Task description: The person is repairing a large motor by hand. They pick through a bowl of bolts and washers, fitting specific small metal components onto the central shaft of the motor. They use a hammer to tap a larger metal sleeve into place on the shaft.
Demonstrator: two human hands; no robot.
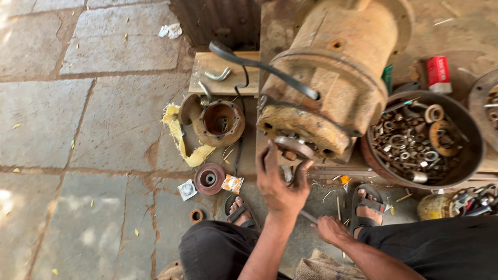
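A: Head view, looking down past the knees. What is the left hand (278, 182) doing?

B: It is raised to the near face of the big rusty motor housing (332, 72), fingers curled loosely around a round metal disc (293, 147) that sits at that face. The thumb and fingers wrap the disc's rim, so the grip is closed on it.

A: And the right hand (330, 229)?

B: Lower down, below the housing and near the person's lap. It is closed around a thin metal rod (308, 216), whose tip pokes out toward the left hand's wrist. I cannot tell what kind of tool the rod is.

A: Where does the housing sit?

B: Lying on its side on a low wooden board (224, 72), tilted toward the camera. A black cable (259, 65) runs across its top.

A: What lies around it?

B: Just right of the housing, a round pan (469, 155) full of nuts, washers and rings. To its left, a rusty end cover (218, 122) with a round bore, and a strip of yellow cloth (179, 137) beside that. Below the end cover, a small dark red pulley-like wheel (209, 179) on the stone floor (62, 129). Behind the pan, a red packet (439, 73). Both sandalled feet rest below the housing.
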